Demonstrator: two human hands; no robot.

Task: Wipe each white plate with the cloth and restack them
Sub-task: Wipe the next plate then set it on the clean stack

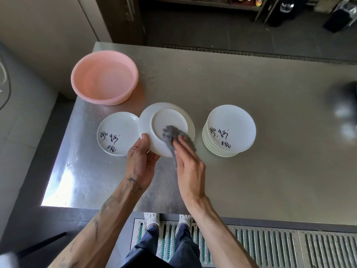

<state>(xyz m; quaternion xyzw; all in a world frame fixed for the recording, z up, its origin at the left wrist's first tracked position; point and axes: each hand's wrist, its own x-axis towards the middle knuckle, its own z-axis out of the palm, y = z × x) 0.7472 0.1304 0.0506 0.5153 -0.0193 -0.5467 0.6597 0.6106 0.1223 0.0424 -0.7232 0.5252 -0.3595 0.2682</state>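
Over the near half of the table [251,84], between two stacks, a white plate [168,118] is held upside down and tilted, its foot ring facing up. The left hand [140,163] grips its lower left rim, thumb curled onto the underside, fingers hidden beneath. The right hand [190,167] lies with fingers almost straight on a grey cloth [172,132], pressing it to the plate's base; a tail of cloth hangs under the palm, and the thumb is out of sight. The left stack [116,130] is low, its top plate face up with black brushed characters, its rim just beside the held plate. The right stack [231,122] is taller and stands apart. A pink basin [83,70] sits behind the left stack
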